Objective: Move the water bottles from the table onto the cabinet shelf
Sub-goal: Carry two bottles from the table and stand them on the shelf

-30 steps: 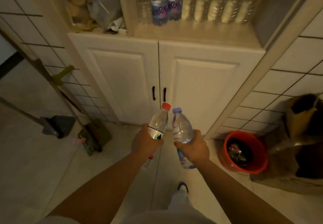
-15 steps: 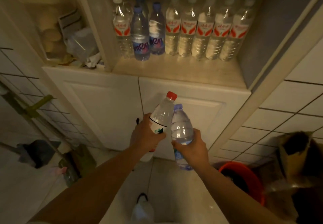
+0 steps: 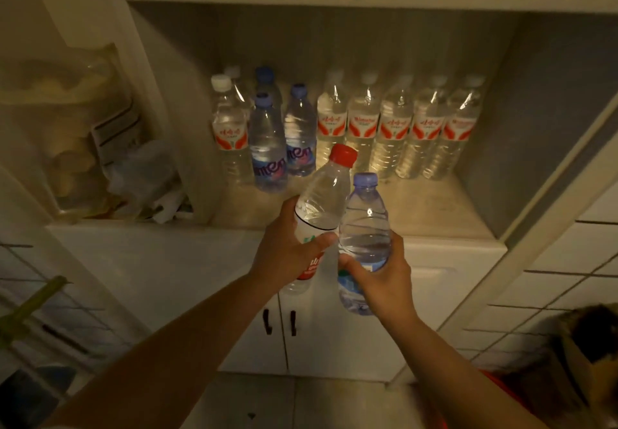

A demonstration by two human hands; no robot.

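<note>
A: What's nearest?

B: Two hands, each gripping a bottle by the label band. The left hand (image 3: 287,254) wraps the red-capped bottle (image 3: 322,201), tilted rightward; the right hand (image 3: 378,274) holds the blue-capped bottle (image 3: 364,224) nearly upright. The two bottles touch at the shoulders.

A: Why hold them at the middle?

B: Probably so the bases stay free to set down flat.

A: And where are they relative to the shelf?

B: Hovering just in front of the cabinet shelf (image 3: 418,207), above the closed cabinet doors (image 3: 334,328).

A: Is there room?

B: The front strip is bare, widest on the right. Behind it stand the blue-labelled bottles (image 3: 267,147) on the left and a row of red-labelled bottles (image 3: 394,130) along the back. The partition on the left and the side wall on the right bound the bay; the shelf above looks comfortably high.
</note>
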